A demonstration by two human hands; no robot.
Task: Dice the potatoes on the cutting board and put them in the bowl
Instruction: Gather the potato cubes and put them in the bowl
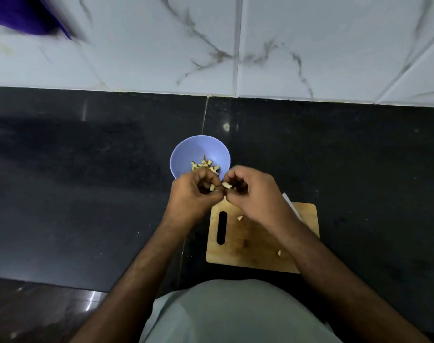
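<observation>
Both hands hold diced potato pcs, fingers curled round them. Left hand (194, 191) and right hand (254, 194) sit side by side, knuckles nearly touching, at the near rim of the bowl (183, 151). Pale potato pcs (227, 185) show between the fingers of both hands; exact qty in each hand cannot be told.

Bowl: lavender, round, upright on the dark countertop (87, 181), just far-left of the cutting board (250, 248). More diced potato (204, 164) lies in the bowl bottom, some pcs with brown skin on.

Cutting board: wooden, rectangular w/ rounded corners, slot handle at its left end, flat on the countertop to the right of the bowl. Right forearm crosses over it. Two stray dice lie on the board: one (240, 218) near the far edge beside the right hand, one (279, 253) nearer the near edge, next to the forearm.

A pale, thin item (291, 204) pokes out at the board's far-right side behind the right wrist; ID unclear.

Far side: white marbled wall tiles (310, 45); blurred purple object (25, 16) at far left.
</observation>
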